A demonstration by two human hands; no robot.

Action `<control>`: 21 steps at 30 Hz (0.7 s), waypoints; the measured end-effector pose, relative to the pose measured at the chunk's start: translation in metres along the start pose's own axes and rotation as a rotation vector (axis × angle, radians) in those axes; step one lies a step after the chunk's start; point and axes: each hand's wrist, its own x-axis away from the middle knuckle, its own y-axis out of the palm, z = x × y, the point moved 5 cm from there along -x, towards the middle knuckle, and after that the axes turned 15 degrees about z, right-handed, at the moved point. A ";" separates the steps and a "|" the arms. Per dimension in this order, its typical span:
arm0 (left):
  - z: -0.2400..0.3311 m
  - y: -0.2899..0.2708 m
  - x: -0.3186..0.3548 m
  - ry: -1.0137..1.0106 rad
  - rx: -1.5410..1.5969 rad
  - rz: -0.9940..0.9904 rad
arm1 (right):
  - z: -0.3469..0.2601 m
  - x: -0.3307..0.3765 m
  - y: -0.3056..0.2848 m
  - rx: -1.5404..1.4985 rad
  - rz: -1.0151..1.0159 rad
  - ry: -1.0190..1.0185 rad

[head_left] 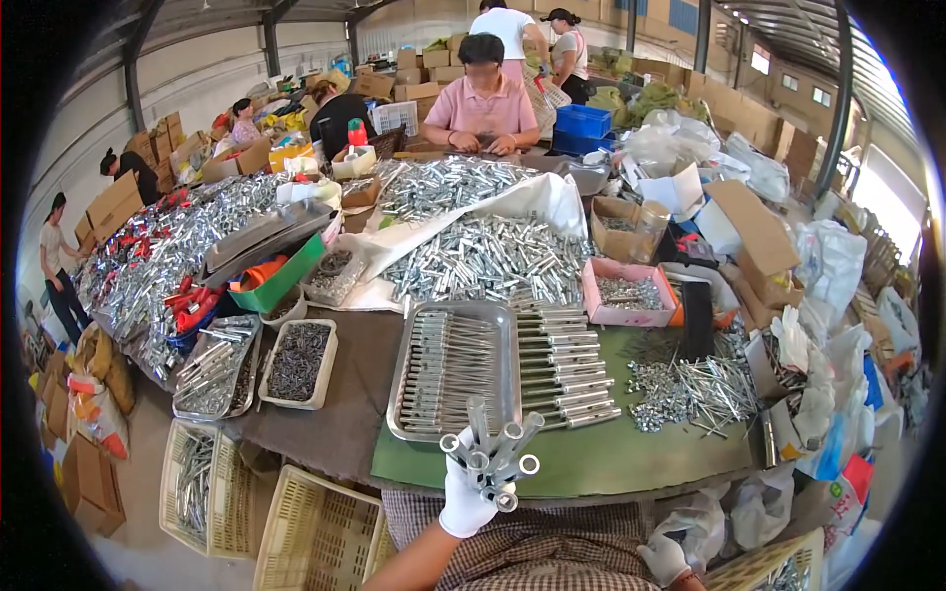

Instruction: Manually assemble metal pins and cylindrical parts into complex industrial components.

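My left hand, in a white glove, is closed round a bunch of silver metal tubes. Their hollow ends point up and fan outward, just above the near table edge. Low at the right, my gloved right hand hangs by my checked apron, fingers loosely apart with nothing visible in them. In front of the left hand lies a metal tray with rows of rods with tube-like ends. More tubes are lined up beside the tray on the green mat.
A large heap of tubes lies beyond the tray. Screws and nuts are piled at right; a pink box and a bin of dark screws flank the work area. Yellow crates stand below. A person sits opposite.
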 end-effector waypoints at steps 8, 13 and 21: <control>-0.012 -0.019 -0.002 -0.183 0.399 -0.008 | 0.037 -0.026 -0.039 0.537 -0.122 -0.877; -0.016 0.005 -0.003 -0.227 0.239 0.108 | -0.205 -0.067 -0.177 -0.102 0.012 -0.488; -0.013 -0.014 -0.008 -0.187 0.216 0.030 | -0.451 -0.141 -0.066 -0.314 0.083 -1.217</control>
